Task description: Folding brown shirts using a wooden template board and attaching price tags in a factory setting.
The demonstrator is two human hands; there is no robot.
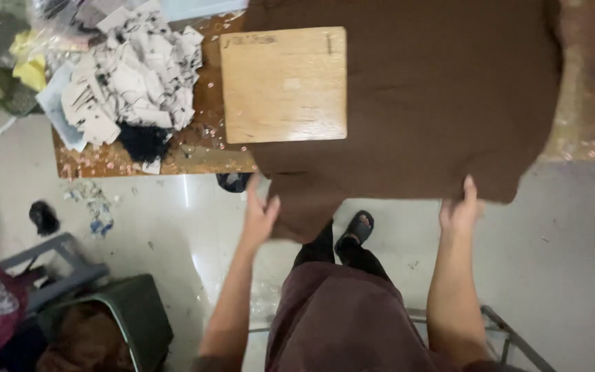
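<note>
The brown cloth point(435, 103) lies spread over the right part of the desk point(201, 155), and its near edge hangs over the front edge of the desk toward the person. The left hand point(259, 217) pinches the hanging near-left corner of the cloth, thumb apart from the fingers, and the right hand point(460, 210) grips the near-right corner, fingers closed on the hem. A square wooden board point(284, 84) rests on the cloth near its left side, close to the far edge of the desk. To handle the cloth well, both hands should probably keep an equal, gentle pull, so that the cloth stays flat and the board does not slide or turn; a strong pull on one corner only could drag the board out of place. On the left part of the desk sits a pile of paper scraps point(132, 76), with a small black tuft point(142, 141) at its near side and small bits scattered toward the front edge; these lie just beside the cloth and could catch under it. On the floor point(573, 262) there are a grey frame point(49, 265) and a dark bin point(129, 313) at the left, and the person's sandal point(356, 229) stands below the desk edge.
</note>
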